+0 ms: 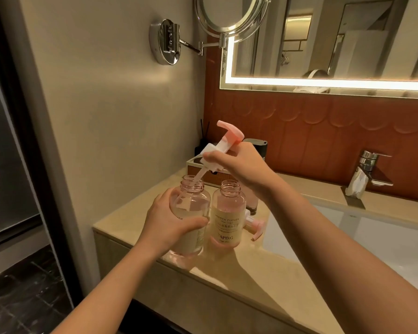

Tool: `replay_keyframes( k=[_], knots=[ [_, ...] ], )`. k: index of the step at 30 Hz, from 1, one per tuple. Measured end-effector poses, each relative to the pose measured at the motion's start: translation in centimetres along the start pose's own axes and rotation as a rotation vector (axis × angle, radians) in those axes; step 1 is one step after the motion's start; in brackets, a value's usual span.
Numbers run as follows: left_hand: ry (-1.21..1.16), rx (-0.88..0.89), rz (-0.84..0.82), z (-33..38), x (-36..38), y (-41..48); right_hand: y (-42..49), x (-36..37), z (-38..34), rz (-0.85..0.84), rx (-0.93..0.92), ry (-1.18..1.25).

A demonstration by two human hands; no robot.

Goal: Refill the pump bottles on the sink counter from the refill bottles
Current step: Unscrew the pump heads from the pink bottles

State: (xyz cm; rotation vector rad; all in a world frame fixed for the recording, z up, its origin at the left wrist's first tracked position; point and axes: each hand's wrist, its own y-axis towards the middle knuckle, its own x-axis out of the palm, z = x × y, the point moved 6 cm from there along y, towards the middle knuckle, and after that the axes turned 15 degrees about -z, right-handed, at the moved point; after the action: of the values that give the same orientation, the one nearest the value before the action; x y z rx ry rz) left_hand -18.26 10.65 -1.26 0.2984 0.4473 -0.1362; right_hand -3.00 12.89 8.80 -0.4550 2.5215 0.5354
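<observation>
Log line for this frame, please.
left hand grips left bottle | right hand holds pump, tube in its neck | second bottle open | spare pump on counter

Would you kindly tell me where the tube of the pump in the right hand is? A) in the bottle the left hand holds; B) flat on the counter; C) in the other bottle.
A: the right hand holds the pump tilted, its tube inside the open neck of the bottle that the left hand grips.

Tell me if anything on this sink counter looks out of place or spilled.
No spill shows. A loose pump head lies on its side on the counter beside the right bottle; the right hand holds the other pump tilted, tube in the left bottle.
</observation>
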Motion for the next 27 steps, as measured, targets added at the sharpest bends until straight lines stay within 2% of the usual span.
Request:
replay_keyframes(
  k=[12,27],
  knots=[
    [0.062,-0.034,0.035,-1.2,-0.3,1.4,-0.2,-2.4,1.8,0.142,0.066,0.216],
    [-0.056,-0.07,0.033,-4.8,0.1,2.7,-0.6,-2.9,4.0,0.311,0.168,0.401]
  ],
)
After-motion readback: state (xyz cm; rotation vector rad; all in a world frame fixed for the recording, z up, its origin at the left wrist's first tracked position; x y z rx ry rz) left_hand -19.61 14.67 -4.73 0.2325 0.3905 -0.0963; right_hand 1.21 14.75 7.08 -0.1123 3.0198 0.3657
